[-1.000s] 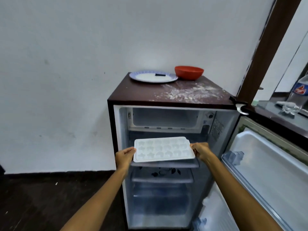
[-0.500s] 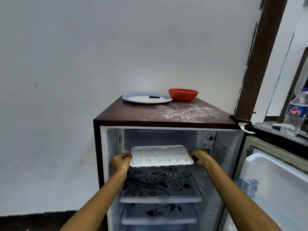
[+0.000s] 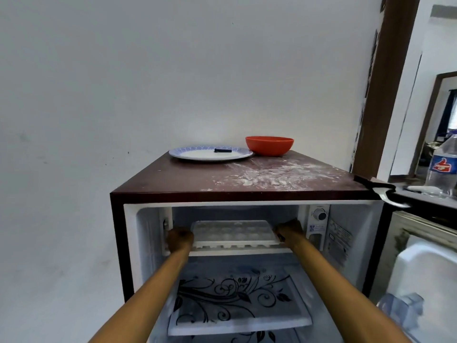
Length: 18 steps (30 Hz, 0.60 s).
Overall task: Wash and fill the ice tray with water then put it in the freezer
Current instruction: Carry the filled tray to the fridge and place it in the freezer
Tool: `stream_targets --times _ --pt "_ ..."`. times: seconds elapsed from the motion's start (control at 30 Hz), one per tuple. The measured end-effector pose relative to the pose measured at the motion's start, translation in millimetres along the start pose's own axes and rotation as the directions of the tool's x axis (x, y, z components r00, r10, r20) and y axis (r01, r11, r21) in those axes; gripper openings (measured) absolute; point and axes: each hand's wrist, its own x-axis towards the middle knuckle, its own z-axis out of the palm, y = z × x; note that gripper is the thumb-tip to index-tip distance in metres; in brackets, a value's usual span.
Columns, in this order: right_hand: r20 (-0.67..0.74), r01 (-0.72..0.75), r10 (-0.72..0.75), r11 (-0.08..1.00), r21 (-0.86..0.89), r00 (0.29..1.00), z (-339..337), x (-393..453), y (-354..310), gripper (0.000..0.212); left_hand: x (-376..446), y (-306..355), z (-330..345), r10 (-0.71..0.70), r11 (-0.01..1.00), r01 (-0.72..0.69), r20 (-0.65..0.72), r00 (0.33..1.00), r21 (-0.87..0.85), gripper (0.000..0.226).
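Ice tray (image 3: 235,232) in freezer compartment (image 3: 235,214); plate (image 3: 210,153) left of bowl (image 3: 269,145).

A white ice tray (image 3: 235,233) is looking like matt, slightly frosted plastic. The fridge top (image 3: 188,181) is showing a dark brown wood-look finish with a dull sheen, and rough white powder (image 3: 267,177) is dusting it. A plate (image 3: 210,154) is gleaming like glazed ceramic, beside a smooth orange plastic-looking bowl (image 3: 269,145). The fridge liner (image 3: 148,243) is appearing as smooth white plastic. A shelf (image 3: 237,305) is showing a glossy surface with a black floral print. A clear plastic bottle (image 3: 444,169) is glinting.
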Motion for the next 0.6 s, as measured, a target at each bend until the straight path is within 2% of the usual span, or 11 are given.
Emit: stream_targets --times 0.07,0.2,0.33,0.43,0.53,0.6 --pt "-0.045 0.033 -0.036 0.998 -0.056 0.998 7 6 1 0.021 3 0 4 -0.013 1.0 0.013 0.001 1.0 -0.006 0.027" --pt "-0.078 0.164 -0.177 0.976 -0.146 0.981 18 17 1 0.013 2 2 9 0.03 0.999 -0.029 -0.026 0.999 0.027 0.028" --pt "-0.055 0.242 -0.261 0.943 -0.227 0.964 19 22 1 0.024 4 11 10 0.016 1.0 -0.016 0.012 1.0 0.018 0.029" --pt "-0.018 0.293 -0.315 0.902 -0.316 0.949 20 17 0 0.03 11 14 9 0.041 0.995 -0.047 0.064 0.997 0.089 0.031" --pt "-0.072 0.336 -0.4 0.843 -0.421 0.914 23 -5 7 0.025 -7 7 7 0.206 0.962 -0.215 0.074 0.976 0.169 0.036" --pt "-0.081 0.428 -0.508 0.792 -0.436 0.857 22 -31 16 0.022 -27 -11 1 0.394 0.889 -0.398 0.065 0.917 0.228 0.041"
